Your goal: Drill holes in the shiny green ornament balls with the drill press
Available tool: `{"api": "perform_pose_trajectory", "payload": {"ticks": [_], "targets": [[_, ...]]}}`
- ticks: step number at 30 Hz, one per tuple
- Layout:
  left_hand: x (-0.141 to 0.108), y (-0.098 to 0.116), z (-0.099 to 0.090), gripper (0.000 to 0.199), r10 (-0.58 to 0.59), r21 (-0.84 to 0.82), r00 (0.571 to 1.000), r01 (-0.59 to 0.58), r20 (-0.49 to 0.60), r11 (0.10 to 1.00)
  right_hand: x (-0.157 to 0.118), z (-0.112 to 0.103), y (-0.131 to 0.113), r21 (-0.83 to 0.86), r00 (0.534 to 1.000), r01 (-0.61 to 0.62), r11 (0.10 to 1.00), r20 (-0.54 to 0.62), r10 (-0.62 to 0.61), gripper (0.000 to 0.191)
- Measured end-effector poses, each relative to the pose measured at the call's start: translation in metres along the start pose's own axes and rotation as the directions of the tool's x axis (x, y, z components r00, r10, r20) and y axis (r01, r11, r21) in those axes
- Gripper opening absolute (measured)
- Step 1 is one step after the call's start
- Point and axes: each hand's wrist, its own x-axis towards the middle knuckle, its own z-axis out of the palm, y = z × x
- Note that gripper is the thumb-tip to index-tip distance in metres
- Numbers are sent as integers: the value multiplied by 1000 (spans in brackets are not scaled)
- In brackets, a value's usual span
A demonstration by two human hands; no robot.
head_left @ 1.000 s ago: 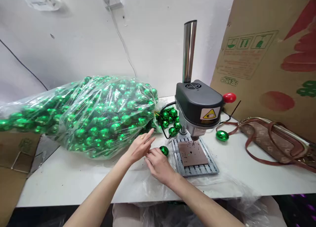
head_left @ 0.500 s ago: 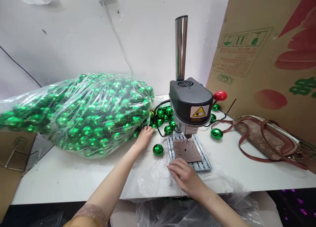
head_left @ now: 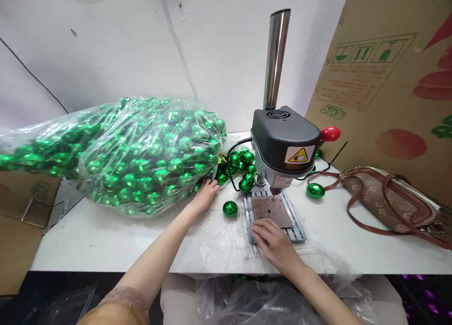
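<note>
Lit brightly, apparently from above, with white glints on the plastic bag [head_left: 151,162] and the metal column [head_left: 278,56]. Drops to near-black beneath the desk [head_left: 116,245]. Looks fairly crisp at the drill press [head_left: 282,132], softer and stretched toward the edges.

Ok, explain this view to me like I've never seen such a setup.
No robot here, just a bare-handed person, seen through their own head-worn camera, which looks forward and down. On the white table, a clear bag of shiny green balls lies on the left; right of it stands a small drill press. The left hand is at the bag's right end, the right hand at the near edge of the machine's brown board. I can't tell whether either holds anything. One loose green ball lies between the hands.
</note>
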Motion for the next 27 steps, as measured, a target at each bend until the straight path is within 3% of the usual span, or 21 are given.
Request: {"api": "perform_pose_trajectory", "payload": {"ticks": [6, 9, 12, 17, 20, 24, 27], "targets": [[-8, -2, -1, 33, 29, 36, 1000, -29, 2, 999, 7, -3, 5, 8, 1000, 24, 1000, 6, -25, 24], [-15, -6, 2, 32, 20, 26, 1000, -20, -17, 999, -2, -27, 21, 4, 1000, -3, 1000, -19, 3, 23], [-22, -10, 10, 33, 11, 27, 1000, -10, -29, 1000, -16, -60, 42, -35, 991, -105, 994, -84, 102, 18], [-33, -7, 18, 57, -49, -26, 998, 48, -48, 999, -25, -102, 80, -69, 920, -336, 939, -239, 312, 16], [-43, 11, 16, 66, -106, -95, 982, 92, -155, 991, -7, -112, 91, -6, 868, -419, 908, -297, 398, 24], [-58, 63, 10, 46, -141, -239, 924, 56, -355, 969, 40, -129, 80, 117, 797, -451, 885, -393, 458, 38], [-64, 104, 9, 46, -114, -230, 936, 36, -333, 973, 73, -149, 71, 286, 744, -409, 867, -446, 498, 43]]}}
